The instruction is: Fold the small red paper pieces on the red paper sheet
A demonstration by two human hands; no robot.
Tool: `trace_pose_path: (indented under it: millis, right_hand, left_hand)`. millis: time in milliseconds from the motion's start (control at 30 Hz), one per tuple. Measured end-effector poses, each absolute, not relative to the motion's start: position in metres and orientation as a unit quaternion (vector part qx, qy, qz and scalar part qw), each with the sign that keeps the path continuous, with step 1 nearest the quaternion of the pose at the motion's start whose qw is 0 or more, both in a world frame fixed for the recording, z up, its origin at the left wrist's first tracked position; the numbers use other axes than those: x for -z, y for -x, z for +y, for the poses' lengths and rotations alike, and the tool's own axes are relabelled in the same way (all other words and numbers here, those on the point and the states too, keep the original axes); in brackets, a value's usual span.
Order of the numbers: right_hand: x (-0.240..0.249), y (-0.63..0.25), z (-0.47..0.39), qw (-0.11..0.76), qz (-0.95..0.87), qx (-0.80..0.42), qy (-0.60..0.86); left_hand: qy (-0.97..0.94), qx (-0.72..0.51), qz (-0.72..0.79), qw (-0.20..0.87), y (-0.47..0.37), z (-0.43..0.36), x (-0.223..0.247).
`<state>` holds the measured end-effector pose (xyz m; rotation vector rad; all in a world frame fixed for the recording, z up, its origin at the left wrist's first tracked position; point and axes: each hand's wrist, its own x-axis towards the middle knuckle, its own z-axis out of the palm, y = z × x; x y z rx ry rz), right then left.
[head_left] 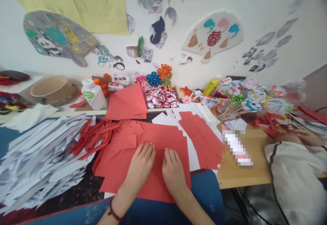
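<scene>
My left hand [143, 160] and my right hand [173, 170] are side by side over a pile of large red paper sheets [158, 191]. The fingers of both hands are bent and held together, closed on red paper. Red on red hides the edges of the piece, and the fingertips are partly out of sight. By my left hand lie smaller red paper pieces [125, 141] and a heap of folded red strips [98, 134]. Cut red paper rectangles [201, 138] rest on white sheets to the right of my right hand.
Folded white paper strips [46, 157] cover the table's left side. A red paper stack [127, 102], a white bottle [94, 94] and red-and-white paper balls [162, 97] stand at the back. Paper flowers on sticks [251, 95] lie right, near another person's sleeve [293, 177].
</scene>
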<state>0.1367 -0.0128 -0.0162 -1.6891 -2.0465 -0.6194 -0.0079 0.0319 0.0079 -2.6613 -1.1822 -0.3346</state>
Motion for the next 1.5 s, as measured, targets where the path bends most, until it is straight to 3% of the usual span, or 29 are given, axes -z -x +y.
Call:
trace_pose_path:
  millis: [200, 433, 567, 667, 767, 933, 1033, 1500]
  right_hand:
    - [0.015, -0.112, 0.003, 0.226, -0.767, 0.146, 0.583]
    - [0.006, -0.152, -0.010, 0.181, -0.721, 0.198, 0.639]
    - [0.001, -0.182, -0.024, 0.222, -0.715, 0.135, 0.649]
    - [-0.002, -0.191, -0.029, 0.311, -0.696, 0.027, 0.646]
    - [-0.006, -0.189, -0.025, 0.411, -0.627, -0.105, 0.653]
    - [-0.020, -0.176, -0.006, 0.504, -0.564, -0.387, 0.527]
    - [-0.028, -0.169, 0.002, 0.516, -0.543, -0.449, 0.487]
    - [-0.022, -0.170, 0.006, 0.501, -0.530, -0.448, 0.517]
  left_hand:
    - [0.905, 0.120, -0.403, 0.065, 0.013, 0.037, -0.010]
    - [0.915, 0.123, -0.377, 0.073, 0.011, 0.058, -0.014]
    - [0.940, 0.100, -0.318, 0.068, 0.009, 0.069, -0.016]
    - [0.946, 0.119, -0.298, 0.046, 0.010, 0.067, -0.020]
    - [0.887, 0.222, -0.392, -0.097, 0.008, 0.057, -0.027]
    - [0.717, 0.293, -0.432, -0.463, -0.001, 0.041, -0.036]
    - [0.679, 0.283, -0.413, -0.538, -0.004, 0.036, -0.036]
    - [0.811, 0.182, -0.455, -0.319, 0.004, 0.027, -0.032]
